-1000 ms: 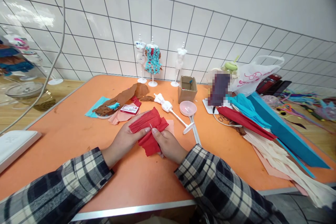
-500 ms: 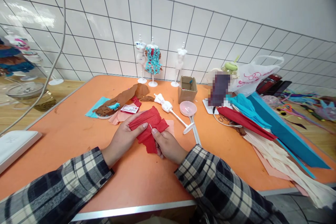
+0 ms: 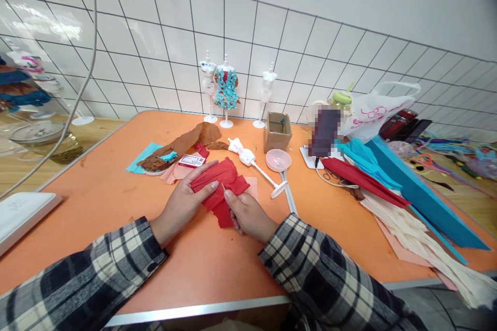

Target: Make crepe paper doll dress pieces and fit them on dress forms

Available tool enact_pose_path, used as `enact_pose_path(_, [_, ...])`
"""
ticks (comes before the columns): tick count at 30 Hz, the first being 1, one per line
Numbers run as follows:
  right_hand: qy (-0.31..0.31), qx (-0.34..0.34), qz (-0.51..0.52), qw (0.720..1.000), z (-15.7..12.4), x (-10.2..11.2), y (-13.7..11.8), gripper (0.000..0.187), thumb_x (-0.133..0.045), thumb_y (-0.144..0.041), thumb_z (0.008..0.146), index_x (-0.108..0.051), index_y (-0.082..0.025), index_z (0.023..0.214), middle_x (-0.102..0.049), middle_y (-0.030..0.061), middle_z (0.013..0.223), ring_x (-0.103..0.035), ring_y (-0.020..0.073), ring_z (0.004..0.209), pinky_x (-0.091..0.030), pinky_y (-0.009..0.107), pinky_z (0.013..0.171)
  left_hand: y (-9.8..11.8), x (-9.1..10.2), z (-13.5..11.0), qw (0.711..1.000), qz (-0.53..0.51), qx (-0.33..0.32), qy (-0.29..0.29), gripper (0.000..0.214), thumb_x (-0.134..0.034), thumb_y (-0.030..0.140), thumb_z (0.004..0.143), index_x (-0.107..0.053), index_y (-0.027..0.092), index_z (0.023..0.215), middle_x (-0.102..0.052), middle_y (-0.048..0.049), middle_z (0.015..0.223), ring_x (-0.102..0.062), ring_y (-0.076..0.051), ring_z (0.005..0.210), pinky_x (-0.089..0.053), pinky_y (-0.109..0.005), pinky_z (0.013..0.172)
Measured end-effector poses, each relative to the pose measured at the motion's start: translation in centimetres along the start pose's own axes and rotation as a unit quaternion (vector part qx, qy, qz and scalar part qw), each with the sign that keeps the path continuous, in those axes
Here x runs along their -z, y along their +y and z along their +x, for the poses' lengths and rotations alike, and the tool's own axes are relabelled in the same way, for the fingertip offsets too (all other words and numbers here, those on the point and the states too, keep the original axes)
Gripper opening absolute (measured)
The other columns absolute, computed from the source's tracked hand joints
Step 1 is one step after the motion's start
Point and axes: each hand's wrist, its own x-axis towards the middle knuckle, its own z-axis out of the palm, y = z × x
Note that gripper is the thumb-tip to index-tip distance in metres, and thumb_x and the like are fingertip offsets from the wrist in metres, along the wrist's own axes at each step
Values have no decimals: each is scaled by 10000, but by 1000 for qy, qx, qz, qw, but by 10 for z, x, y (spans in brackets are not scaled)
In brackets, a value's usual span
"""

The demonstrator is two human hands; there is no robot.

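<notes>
A crumpled sheet of red crepe paper [image 3: 217, 181] is held above the orange table between both hands. My left hand [image 3: 186, 199] grips its left side, thumb on top and fingers behind. My right hand [image 3: 250, 214] pinches the paper's lower right part between thumb and fingers. A thin, pale, pointed piece [image 3: 222, 186] sticks up by the right thumb tip; what it is I cannot make out. Just beyond the hands, a small white dress-form mannequin [image 3: 246, 156] lies on its side. A red-and-white box [image 3: 193, 161] sits past the left fingers.
At the back stand a mannequin in turquoise ruffles [image 3: 226, 90], two bare white ones and a cardboard box [image 3: 278, 137]. A pink bowl [image 3: 278, 160] is in front of the box. Brown crepe paper [image 3: 186, 145] lies left; red, blue and cream rolls lie right, near a phone [image 3: 325, 132].
Both hands stay almost in place. The lower tip of the red crepe paper has shifted very slightly.
</notes>
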Motion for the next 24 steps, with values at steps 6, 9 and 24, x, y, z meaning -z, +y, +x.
enact_pose_path(6, [1, -8, 7, 1000, 0, 0, 2, 653, -290, -694, 919, -434, -197, 520, -420, -28, 391, -390, 84, 312, -301, 207, 312, 0, 0, -1, 1000, 9, 8, -19, 715, -743, 437, 762, -488, 201, 1387, -652, -107, 1286, -639, -308, 1118, -549, -394, 920])
enact_pose_path(9, [3, 7, 8, 1000, 0, 0, 4, 634, -297, -701, 913, -437, -201, 550, -422, -34, 401, -389, 85, 315, -303, 208, 313, 0, 0, -2, 1000, -1, 7, -29, 712, -739, 426, 770, -480, 192, 1390, -649, -109, 1286, -636, -299, 1121, -538, -384, 928])
enact_pose_path(24, [22, -1, -7, 1000, -4, -2, -8, 596, -297, -608, 965, -424, -194, 555, -410, -48, 386, -369, 70, 318, -274, 195, 328, -12, 1, 0, 999, -35, 33, -26, 309, -706, 429, 796, -577, 196, 953, -632, 14, 805, -590, -137, 697, -474, -234, 641])
